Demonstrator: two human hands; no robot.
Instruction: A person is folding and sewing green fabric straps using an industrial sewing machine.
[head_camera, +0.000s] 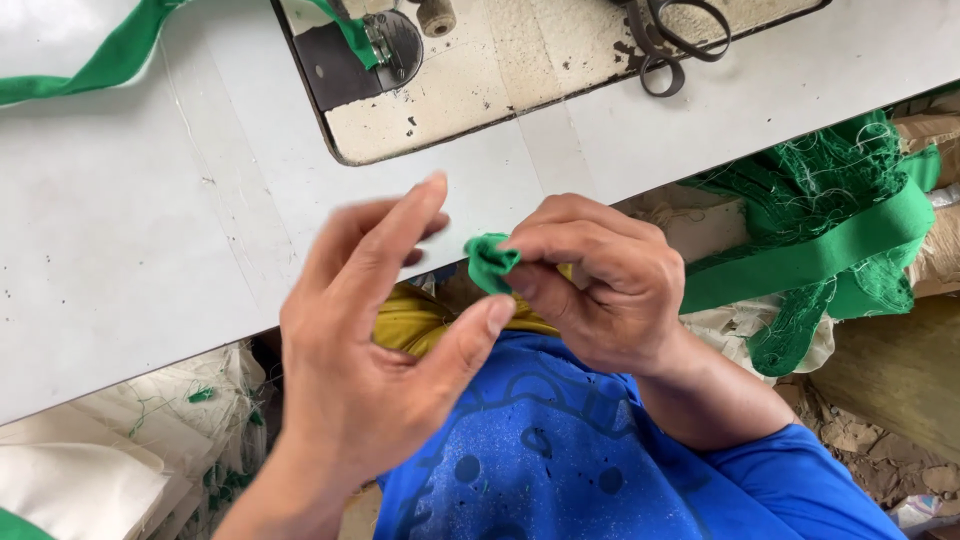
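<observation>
My right hand (600, 285) pinches a small folded piece of green fabric (490, 260) between thumb and fingers, just in front of the white table edge. My left hand (375, 340) is beside it with fingers spread and thumb raised, close to the fabric but holding nothing. Both hands hover above my lap, over a blue shirt and a bit of yellow cloth (410, 320).
A sewing machine base (450, 90) sits on the white table (150, 220), with a green strip (90, 65) at its needle and far left. Dark scissors (675, 45) lie on the machine bed. A heap of green fabric and band (830, 230) hangs at right.
</observation>
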